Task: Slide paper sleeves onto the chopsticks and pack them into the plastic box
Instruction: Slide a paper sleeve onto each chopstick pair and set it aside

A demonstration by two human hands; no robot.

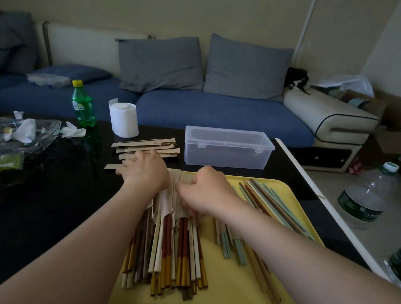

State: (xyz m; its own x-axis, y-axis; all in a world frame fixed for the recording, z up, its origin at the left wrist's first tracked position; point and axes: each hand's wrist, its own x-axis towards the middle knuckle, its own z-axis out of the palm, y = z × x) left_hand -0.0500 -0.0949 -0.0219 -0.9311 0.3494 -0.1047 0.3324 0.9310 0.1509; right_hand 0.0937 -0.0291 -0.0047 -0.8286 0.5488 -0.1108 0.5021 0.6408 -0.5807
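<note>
A yellow tray [227, 283] on the black table holds a big bundle of sleeved chopsticks [173, 255] and several bare green and brown chopsticks [269, 201] to the right. My left hand [146, 172] rests on the far end of the bundle, fingers reaching over loose paper sleeves [147, 147]. My right hand [204, 189] grips the sleeved ends of the bundle from the right. The clear plastic box [227, 147], its lid down, stands beyond the tray.
A toilet-paper roll [123, 119] and a green bottle [82, 104] stand behind the sleeves. Crumpled tissue and a plastic bag [16, 138] lie at the far left. A blue sofa [204, 113] runs behind the table. Water bottles [364, 199] stand on the floor at right.
</note>
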